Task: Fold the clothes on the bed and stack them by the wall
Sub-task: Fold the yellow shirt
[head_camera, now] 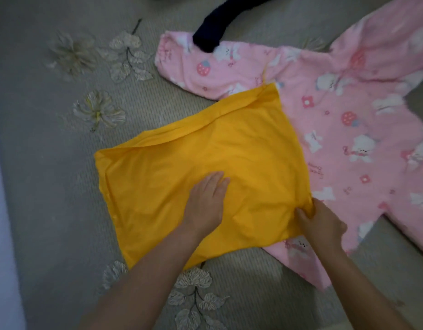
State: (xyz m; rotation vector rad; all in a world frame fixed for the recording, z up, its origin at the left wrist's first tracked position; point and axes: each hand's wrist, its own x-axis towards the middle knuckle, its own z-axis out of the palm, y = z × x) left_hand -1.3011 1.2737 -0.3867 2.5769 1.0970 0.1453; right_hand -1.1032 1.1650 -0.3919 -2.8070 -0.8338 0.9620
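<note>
Fingers (pixel 305 214) of right hand (pixel 322 225) pinching yellow cloth (pixel 205 148), left hand (pixel 205 201) flat

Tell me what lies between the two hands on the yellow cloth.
Head view: only bare, wrinkled yellow cloth between the flat left hand and the right hand pinching its edge.

Left grip (pixel 206 201) flat, right grip (pixel 321 222) pinching.

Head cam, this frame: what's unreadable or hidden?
- Dark garment: cut off by the top edge; type unclear.
- Pink printed garment: partly under the yellow cloth, cut off by the right edge.
- Right hand fingertips: tucked into the yellow cloth's corner.
- Wall, finished stack: cannot be made out.
</note>
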